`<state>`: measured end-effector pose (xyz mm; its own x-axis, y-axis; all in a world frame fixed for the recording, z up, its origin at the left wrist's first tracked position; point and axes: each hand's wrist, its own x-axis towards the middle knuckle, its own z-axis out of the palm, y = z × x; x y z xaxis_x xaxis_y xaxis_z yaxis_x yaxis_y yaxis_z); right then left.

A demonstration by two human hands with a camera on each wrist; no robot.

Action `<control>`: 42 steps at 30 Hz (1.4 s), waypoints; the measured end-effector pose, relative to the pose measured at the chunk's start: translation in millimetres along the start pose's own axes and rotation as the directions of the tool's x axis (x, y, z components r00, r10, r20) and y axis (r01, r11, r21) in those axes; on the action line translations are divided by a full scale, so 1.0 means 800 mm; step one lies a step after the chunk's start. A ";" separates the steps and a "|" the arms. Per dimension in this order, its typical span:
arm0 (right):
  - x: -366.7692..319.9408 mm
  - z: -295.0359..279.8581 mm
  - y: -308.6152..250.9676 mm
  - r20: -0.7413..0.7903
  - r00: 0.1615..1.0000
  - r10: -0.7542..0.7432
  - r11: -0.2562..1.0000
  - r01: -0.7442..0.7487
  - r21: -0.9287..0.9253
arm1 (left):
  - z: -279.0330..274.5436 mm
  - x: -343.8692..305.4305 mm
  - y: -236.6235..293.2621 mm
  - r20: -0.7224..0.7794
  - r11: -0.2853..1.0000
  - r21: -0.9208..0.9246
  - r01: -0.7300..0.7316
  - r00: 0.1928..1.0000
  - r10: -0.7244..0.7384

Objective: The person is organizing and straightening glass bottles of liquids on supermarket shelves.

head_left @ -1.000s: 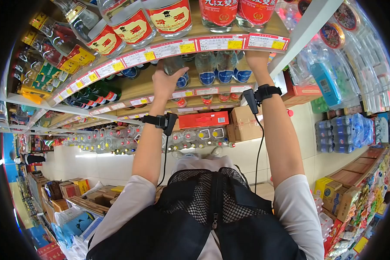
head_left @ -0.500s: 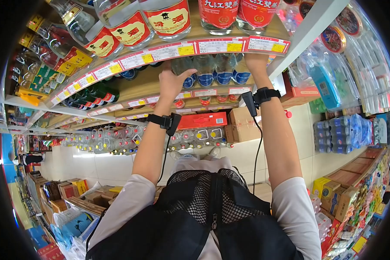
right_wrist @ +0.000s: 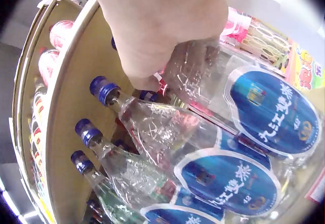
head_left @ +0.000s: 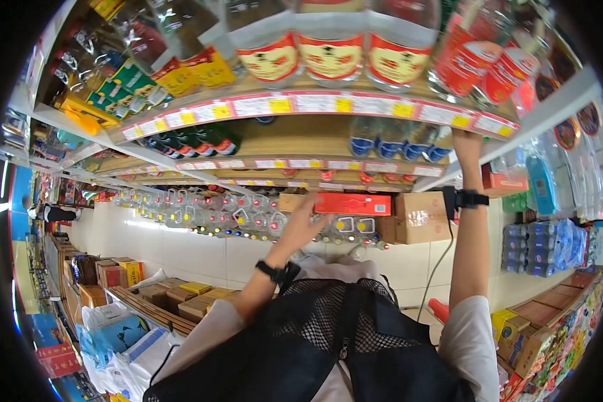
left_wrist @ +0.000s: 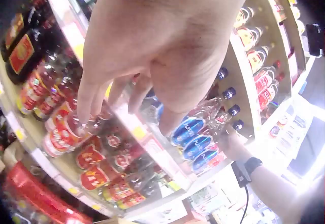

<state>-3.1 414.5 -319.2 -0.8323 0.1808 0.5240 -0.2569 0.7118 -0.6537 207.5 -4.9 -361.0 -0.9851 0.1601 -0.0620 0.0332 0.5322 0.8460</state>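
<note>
Four clear bottles with blue labels [head_left: 389, 147] stand in a row at the right end of the middle shelf. My right hand [head_left: 468, 149] reaches in under the upper shelf; in the right wrist view the hand [right_wrist: 165, 36] grips the neck of the end bottle [right_wrist: 274, 110], its fingertips partly hidden. My left hand [head_left: 301, 226] is in front of the lower shelves, holding nothing. In the left wrist view the left hand [left_wrist: 157, 51] has its fingers spread and extended, and the blue-label bottles [left_wrist: 195, 143] are beyond it.
Large red-label bottles [head_left: 331, 57] stand on the upper shelf, above price tags [head_left: 315, 102]. Green bottles [head_left: 208, 139] lie left on the middle shelf. Below are a red box [head_left: 355, 204], a cardboard box [head_left: 422, 218] and floor bottles. A white shelf post [head_left: 563, 100] rises at the right.
My left hand has left the blue-label bottles and moved down, away from the shelf. My right hand stays at the end bottle. The head view has shifted, so the shelf appears lower and farther right.
</note>
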 end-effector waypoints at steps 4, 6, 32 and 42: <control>-0.055 -0.014 -0.074 -0.129 0.991 -0.038 0.997 0.028 -0.072 | -0.071 -0.099 -0.060 0.055 0.972 -0.007 0.234 0.971 -0.234; -0.097 -0.001 -0.122 -0.265 0.962 -0.073 0.983 0.024 -0.182 | -0.102 -0.135 -0.105 -0.003 0.952 -0.143 0.269 0.962 -0.273; -0.072 0.428 -0.551 0.423 0.850 -0.314 0.946 0.241 0.218 | -0.305 -0.126 -0.162 -0.110 0.973 -0.137 0.184 0.974 -0.200; -0.068 0.344 -0.507 0.250 0.943 -0.220 0.975 0.221 0.024 | -0.400 0.062 -0.075 -0.460 0.951 -0.261 -0.167 0.887 0.029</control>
<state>10.9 -70.6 -232.6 -0.8513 -0.1555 0.5011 -0.4460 0.7176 -0.5350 102.4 -295.3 -245.3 -0.9507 -0.2253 0.2133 0.1517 0.2623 0.9530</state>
